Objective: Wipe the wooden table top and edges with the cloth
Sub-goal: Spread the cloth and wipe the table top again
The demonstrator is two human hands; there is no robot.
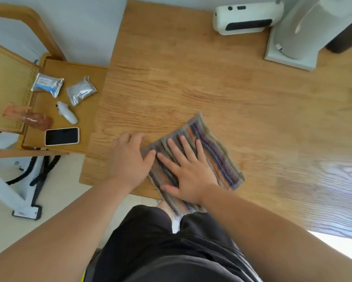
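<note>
Grip apart on right hand (188, 174), fingers spread flat pressing the striped cloth (211, 151), which lies under it at the near edge of the table (191, 78) with one end hanging over; left hand (130, 161) just beside it, thumb on the cloth's left edge, fingers bent, cannot tell if pinching.

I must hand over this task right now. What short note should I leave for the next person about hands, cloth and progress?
Right hand: flat, fingers spread, pressing the cloth.
Left hand: at the cloth's left edge, thumb on it; grip unclear.
Cloth: on the wooden table, near front, one end hanging over the edge.
Done: cannot tell from the surface.
To do: probably the far part and the edges.
</note>
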